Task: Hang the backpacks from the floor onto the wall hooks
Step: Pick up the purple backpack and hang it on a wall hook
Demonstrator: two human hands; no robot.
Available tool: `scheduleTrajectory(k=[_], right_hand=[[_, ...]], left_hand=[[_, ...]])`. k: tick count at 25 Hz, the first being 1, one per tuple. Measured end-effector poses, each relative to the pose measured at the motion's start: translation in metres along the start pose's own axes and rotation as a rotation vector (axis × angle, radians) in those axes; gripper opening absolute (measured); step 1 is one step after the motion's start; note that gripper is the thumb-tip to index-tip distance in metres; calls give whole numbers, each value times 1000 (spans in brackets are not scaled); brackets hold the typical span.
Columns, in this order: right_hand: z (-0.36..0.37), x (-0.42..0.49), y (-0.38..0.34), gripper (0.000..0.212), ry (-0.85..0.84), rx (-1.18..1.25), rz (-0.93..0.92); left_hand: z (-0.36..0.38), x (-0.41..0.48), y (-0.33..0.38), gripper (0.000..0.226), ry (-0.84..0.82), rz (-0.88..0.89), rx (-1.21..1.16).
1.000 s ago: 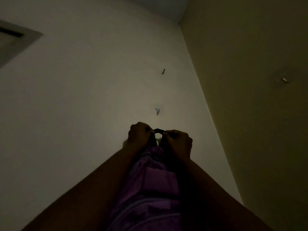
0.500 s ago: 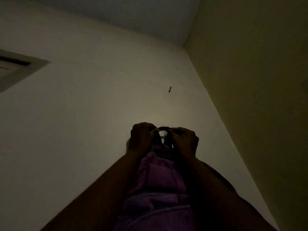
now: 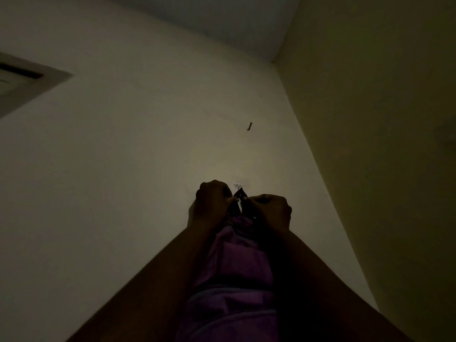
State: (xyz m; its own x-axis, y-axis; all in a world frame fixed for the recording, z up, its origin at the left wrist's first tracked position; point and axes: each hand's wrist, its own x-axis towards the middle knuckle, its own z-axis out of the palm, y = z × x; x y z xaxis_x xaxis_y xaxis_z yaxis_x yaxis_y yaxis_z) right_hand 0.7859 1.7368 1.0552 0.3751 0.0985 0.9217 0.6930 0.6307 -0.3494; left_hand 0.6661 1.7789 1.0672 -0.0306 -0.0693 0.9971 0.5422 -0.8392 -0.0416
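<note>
A purple backpack [image 3: 237, 272] hangs between my raised forearms in a dim room, close against the pale wall [image 3: 123, 181]. My left hand [image 3: 212, 201] and my right hand [image 3: 270, 211] each pinch one side of its black top loop [image 3: 239, 195]. The loop's peak sits at a small clear wall hook [image 3: 237, 185], just below the hook's shiny top. Whether the loop is over the hook I cannot tell. The lower part of the backpack runs out of view at the bottom.
A second, dark hook or nail [image 3: 249, 126] sticks out of the same wall higher up. The wall meets a yellowish side wall [image 3: 370, 144] at a corner on the right. A framed opening [image 3: 27, 80] shows at the upper left.
The loop has narrowed from a rounded arch to a peak right under the clear hook. The hook's top now shows above my hands, and the view has tilted slightly.
</note>
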Motion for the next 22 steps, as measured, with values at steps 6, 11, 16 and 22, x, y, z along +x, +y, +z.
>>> scheduleTrajectory(k=[6, 11, 16, 22], right_hand=[[-13, -34, -14, 31, -98, -167, 14], [-32, -84, -54, 38, -70, -295, 84], [-41, -149, -98, 39, -2, -250, 215], [-68, -241, -138, 48, 55, -253, 434]], left_hand=[[-29, -29, 9, 42, -212, -184, -236], [-70, -78, 17, 43, -266, -312, -478], [-129, -120, 31, 37, -361, -448, -741], [-192, -187, 55, 30, -440, -635, -1074]])
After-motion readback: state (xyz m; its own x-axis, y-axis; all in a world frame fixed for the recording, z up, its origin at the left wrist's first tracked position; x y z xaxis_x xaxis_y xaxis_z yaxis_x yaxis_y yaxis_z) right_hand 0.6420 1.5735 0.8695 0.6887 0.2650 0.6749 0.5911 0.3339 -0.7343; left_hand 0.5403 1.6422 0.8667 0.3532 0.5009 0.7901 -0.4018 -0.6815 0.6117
